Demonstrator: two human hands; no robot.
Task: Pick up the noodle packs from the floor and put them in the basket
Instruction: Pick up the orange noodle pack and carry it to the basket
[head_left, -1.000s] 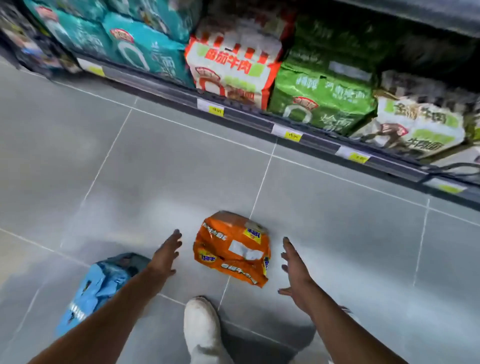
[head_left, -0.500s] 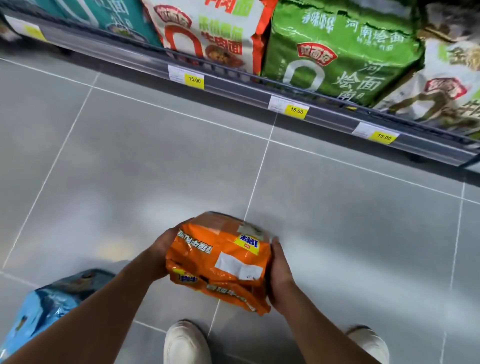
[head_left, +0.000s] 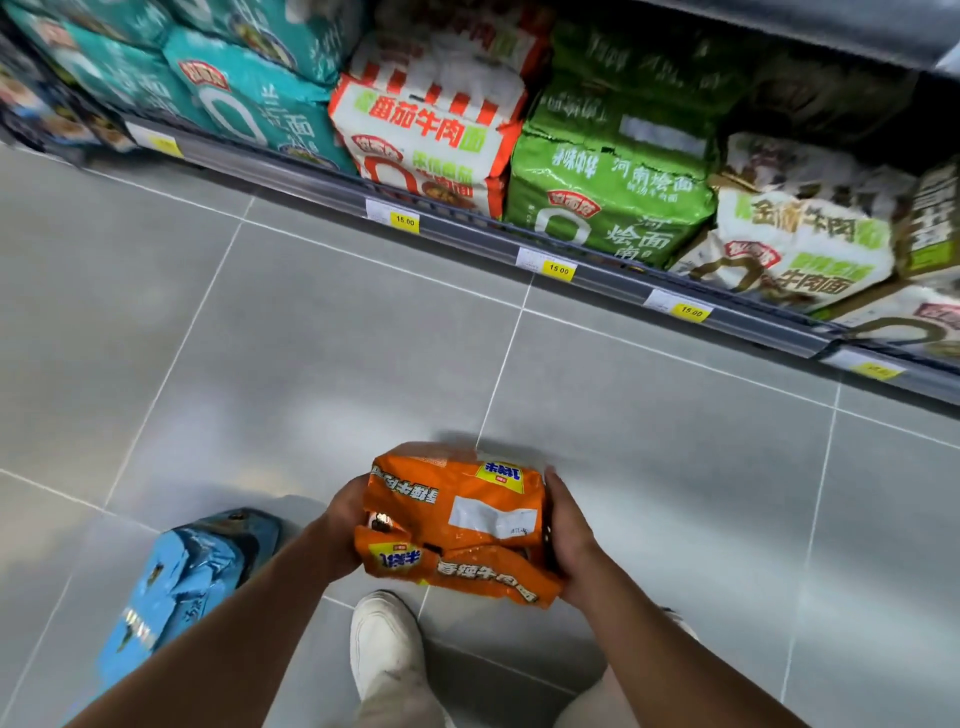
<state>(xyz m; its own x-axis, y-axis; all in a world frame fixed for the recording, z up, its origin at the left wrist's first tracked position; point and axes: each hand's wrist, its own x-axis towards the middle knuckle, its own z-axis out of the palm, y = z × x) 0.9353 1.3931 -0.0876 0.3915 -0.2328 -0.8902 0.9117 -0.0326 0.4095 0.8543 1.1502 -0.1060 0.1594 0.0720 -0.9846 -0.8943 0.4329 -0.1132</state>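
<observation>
An orange noodle pack (head_left: 457, 525) with a white label is held above the grey floor, between both hands. My left hand (head_left: 343, 525) grips its left end and my right hand (head_left: 569, 535) grips its right end. A blue noodle pack (head_left: 176, 587) lies on the floor at the lower left, partly hidden behind my left forearm. No basket is in view.
A low shop shelf (head_left: 571, 270) runs across the back, stacked with teal, white-and-red, green and beige noodle bags above yellow price tags. My white shoe (head_left: 384, 654) stands on the tiled floor (head_left: 311, 374) just below the orange pack.
Both hands went from open beside the orange pack on the floor to gripping its ends and lifting it. The view has tilted up toward the shelf.
</observation>
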